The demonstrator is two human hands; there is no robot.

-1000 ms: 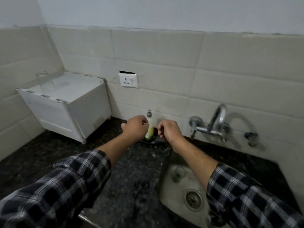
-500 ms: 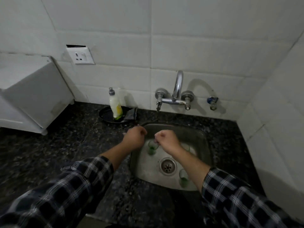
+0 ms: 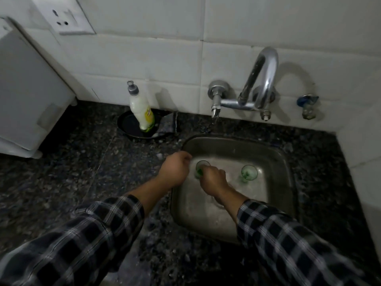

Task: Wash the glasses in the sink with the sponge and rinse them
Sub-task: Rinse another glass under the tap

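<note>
**Two hands at the sink, two glasses in it**

Nearest, two dark checked sleeves (image 3: pixel 92 234), rolled back from the forearms. Then the left hand (image 3: pixel 175 172), curled into a fist over the left rim of the one square steel sink (image 3: pixel 237 139), nothing showing inside the fingers. Just right of it, the right hand (image 3: pixel 213 179), down in the basin, fingers curled round the near side of one small green-tinted glass (image 3: pixel 202 164). That glass upright on the sink floor, right at the fingertips, between the two hands. One second green-tinted glass (image 3: pixel 249 172), also upright, to the right of the right fingers and apart from them.

Beyond the left fingers, on the speckled black granite counter (image 3: pixel 61 172): one round black dish (image 3: pixel 127 126), one white soap bottle with a yellow-green label (image 3: pixel 142 108) upright in it, and one dark pad or cloth (image 3: pixel 168 125) at the dish's right edge, too dim to tell which.

Beyond the right fingers, one curved chrome tap (image 3: pixel 266 75) on the white tiled wall (image 3: pixel 144 58). Further right, one blue-handled valve (image 3: pixel 307 101). Far left, one white socket plate (image 3: pixel 66 17) and one white box-shaped unit (image 3: pixel 24 89).
</note>
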